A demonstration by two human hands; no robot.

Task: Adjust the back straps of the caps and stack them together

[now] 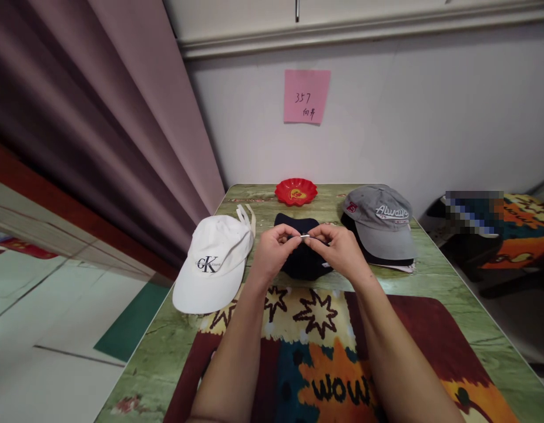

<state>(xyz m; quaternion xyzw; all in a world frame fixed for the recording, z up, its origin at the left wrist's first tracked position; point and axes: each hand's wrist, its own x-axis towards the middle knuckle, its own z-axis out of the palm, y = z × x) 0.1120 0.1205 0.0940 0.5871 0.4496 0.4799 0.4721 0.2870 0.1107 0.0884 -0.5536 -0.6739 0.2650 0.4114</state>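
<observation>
A dark navy or black cap (304,263) rests on the table in front of me, partly covered by my fingers. Above it, my left hand (274,249) and my right hand (340,249) meet fingertip to fingertip, both closed in a pinch. Between them shows a small silver buckle (305,236), seemingly on the cap's strap, most of which is hidden. To the left lies a white cap (212,258) with black "CK" lettering and its strap ends sticking up. On the right, a grey cap (380,220) sits on top of a black one.
A red scalloped dish (296,192) stands at the table's back edge. Nearer me, a colourful mat (325,346) covers part of the green wood-patterned table (448,282). A pink note (307,97) is on the wall. Curtains hang at left; a patterned chair is at right.
</observation>
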